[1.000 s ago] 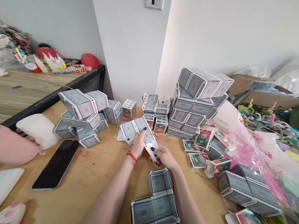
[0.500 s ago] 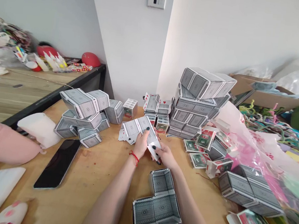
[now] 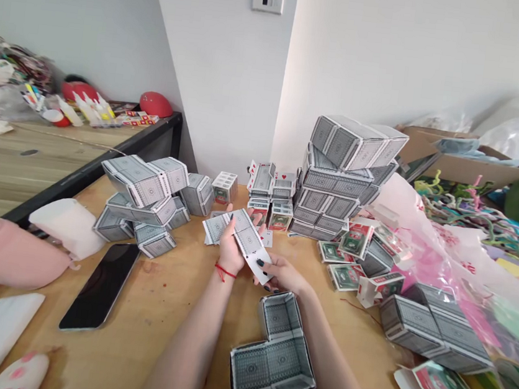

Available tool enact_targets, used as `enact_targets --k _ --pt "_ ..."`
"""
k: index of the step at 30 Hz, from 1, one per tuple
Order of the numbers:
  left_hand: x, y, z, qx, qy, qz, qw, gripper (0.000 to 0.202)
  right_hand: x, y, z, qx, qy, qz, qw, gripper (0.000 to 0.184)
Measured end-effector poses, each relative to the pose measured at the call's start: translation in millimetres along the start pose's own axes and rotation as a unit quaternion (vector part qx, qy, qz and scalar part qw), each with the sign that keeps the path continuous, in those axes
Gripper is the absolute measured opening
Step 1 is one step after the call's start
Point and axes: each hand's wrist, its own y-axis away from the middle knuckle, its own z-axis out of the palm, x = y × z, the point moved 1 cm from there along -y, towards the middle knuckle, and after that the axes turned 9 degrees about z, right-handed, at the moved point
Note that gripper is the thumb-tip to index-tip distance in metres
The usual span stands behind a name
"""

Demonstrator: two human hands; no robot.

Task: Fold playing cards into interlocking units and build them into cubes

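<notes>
While loads of card blocks (image 3: 344, 173) are stacked up already, left hand (image 3: 230, 250) grips a strip of cards (image 3: 241, 233) and right hand (image 3: 282, 276) pinches its end, so looks mid-build.

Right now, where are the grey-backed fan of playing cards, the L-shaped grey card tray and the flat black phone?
Grey-backed fan of playing cards (image 3: 246, 238): head view, middle card's back.
L-shaped grey card tray (image 3: 268, 364): head view, bare inner floor.
Flat black phone (image 3: 100, 284): head view, centre of screen.
</notes>
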Motion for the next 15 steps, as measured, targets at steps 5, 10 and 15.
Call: enact_targets --k 5,10,15 --pt "-2.0 -6.7 -6.7 0.055 -0.034 0.002 0.998 0.038 0.1 -3.7 2.8 -0.011 -0.01 0.021 1.0 0.035" --pt "-5.6 -9.0 -5.1 0.057 -0.03 0.039 0.997 0.029 -0.7 -6.2 2.0 0.019 0.005 0.009 1.0 0.033" --pt "-10.4 -5.7 0.4 0.059 -0.059 0.041 0.996 0.029 -0.4 -8.5 4.4 0.055 0.006 -0.002 0.998 0.03"
